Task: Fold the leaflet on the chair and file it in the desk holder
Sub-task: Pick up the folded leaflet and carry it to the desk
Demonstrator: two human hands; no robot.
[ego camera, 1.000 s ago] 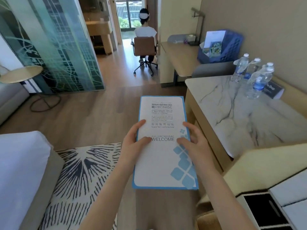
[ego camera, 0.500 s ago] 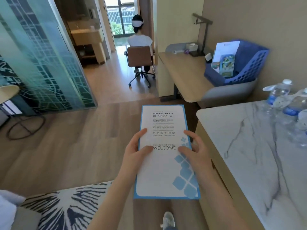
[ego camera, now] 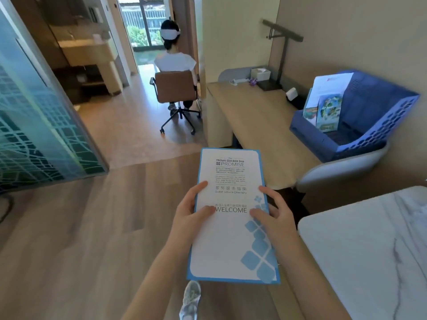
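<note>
Leaflet (ego camera: 231,227): folded, held over the floor, long axis pointing away from me | my left hand (ego camera: 189,218) and right hand (ego camera: 275,218) clamp its side edges | blue holder (ego camera: 360,135) on desk (ego camera: 258,125), ahead right.

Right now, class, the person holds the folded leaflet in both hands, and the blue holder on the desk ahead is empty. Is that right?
Not quite. The head view shows the holder is not empty: a white sheet and a colourful booklet stand in it. The rest holds: the left hand and right hand hold the folded leaflet, and the holder sits on the desk ahead.
</note>
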